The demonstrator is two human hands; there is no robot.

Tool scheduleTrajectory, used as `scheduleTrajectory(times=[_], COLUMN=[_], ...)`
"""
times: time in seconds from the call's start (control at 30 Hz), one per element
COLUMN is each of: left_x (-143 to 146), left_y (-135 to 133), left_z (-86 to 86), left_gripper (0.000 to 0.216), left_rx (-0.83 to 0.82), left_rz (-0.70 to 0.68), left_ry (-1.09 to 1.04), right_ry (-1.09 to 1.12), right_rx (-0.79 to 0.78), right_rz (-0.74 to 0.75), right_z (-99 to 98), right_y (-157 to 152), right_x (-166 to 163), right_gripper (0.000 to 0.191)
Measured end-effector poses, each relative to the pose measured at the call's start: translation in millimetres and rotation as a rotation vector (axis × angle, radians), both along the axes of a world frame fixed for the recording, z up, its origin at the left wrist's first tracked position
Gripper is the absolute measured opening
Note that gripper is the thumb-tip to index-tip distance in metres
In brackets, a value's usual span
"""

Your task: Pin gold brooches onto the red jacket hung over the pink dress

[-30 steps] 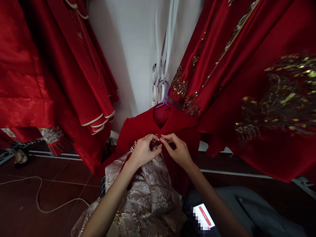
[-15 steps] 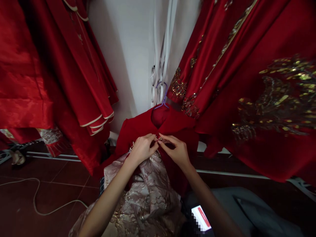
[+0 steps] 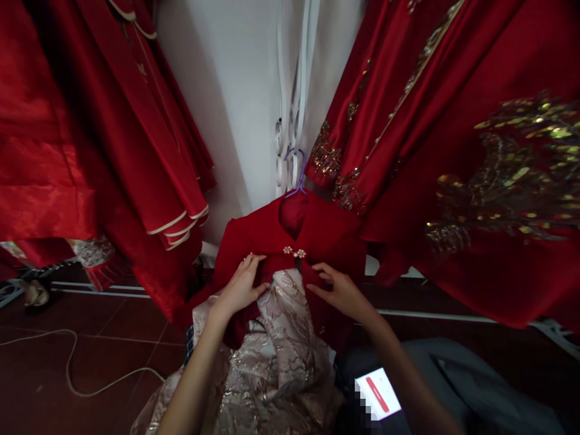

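Observation:
A red jacket (image 3: 254, 226) hangs on a purple hanger (image 3: 301, 176) in front of me. Two flower-shaped pearl ornaments of a clasp (image 3: 295, 252) sit close together at its front, below the neckline. My left hand (image 3: 243, 283) rests on the jacket left of the clasp, thumb apart from the fingers. To the right of the clasp, my right hand (image 3: 339, 291) is at the jacket's front with its fingers spread. Neither hand touches the clasp. Between my forearms lies shiny pinkish-gold brocade fabric (image 3: 276, 356), its top reaching just under the clasp.
Red garments (image 3: 149, 139) with pale piping hang at the left. Beaded red garments (image 3: 389, 121) and a large sequin design (image 3: 521, 181) are at the right. A white metal stand (image 3: 303, 78) is behind the hanger. A pale cable (image 3: 70, 362) crosses the tiled floor; a lit phone screen (image 3: 378, 394) is lower right.
Both hands have let go of the clasp and moved apart and slightly down, the left to the left, the right to the right. The clasp is now uncovered.

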State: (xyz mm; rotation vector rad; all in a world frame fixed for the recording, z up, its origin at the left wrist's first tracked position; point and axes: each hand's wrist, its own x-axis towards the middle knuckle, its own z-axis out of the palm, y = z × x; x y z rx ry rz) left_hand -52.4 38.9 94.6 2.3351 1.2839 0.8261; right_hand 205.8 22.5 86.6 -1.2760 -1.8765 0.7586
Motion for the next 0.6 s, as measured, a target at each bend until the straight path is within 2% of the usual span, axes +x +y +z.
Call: scheduleTrajectory(times=[0.07, 0.17, 0.33, 0.4, 0.5, 0.6], left_x=[-8.2, -12.1, 3.3, 19.3, 52.6, 85.4], left_y=[0.5, -2.3, -22.1, -27.9, -26.4, -17.9], left_z=[-9.8, -6.1, 22.2, 23.8, 5.3, -30.1], left_gripper=[0.040, 0.015, 0.017, 0.015, 0.008, 0.011], left_rx=[-0.035, -0.038, -0.118, -0.141, -0.146, -0.132], left_rz=[0.032, 0.027, -0.134, -0.183, -0.182, -0.086], left_ry=[0.052, 0.140, 0.029, -0.047, -0.166, -0.325], right_ry=[-0.084, -0.183, -0.057, 0.027, 0.162, 0.268], right_rx=[-0.028, -0.002, 0.080, 0.119, 0.162, 0.139], right_rz=[0.003, -0.033, -0.087, -0.064, -0.020, 0.044], right_z=[6.8, 22.1, 43.2, 50.0, 58.6, 60.5], right_y=[-7.6, -19.9, -39.4, -44.9, -48.4, -44.1], right_x=[15.8, 30.7, 28.3, 17.7, -5.9, -31.8], right_gripper=[0.024, 0.028, 0.028, 0.025, 0.019, 0.022])
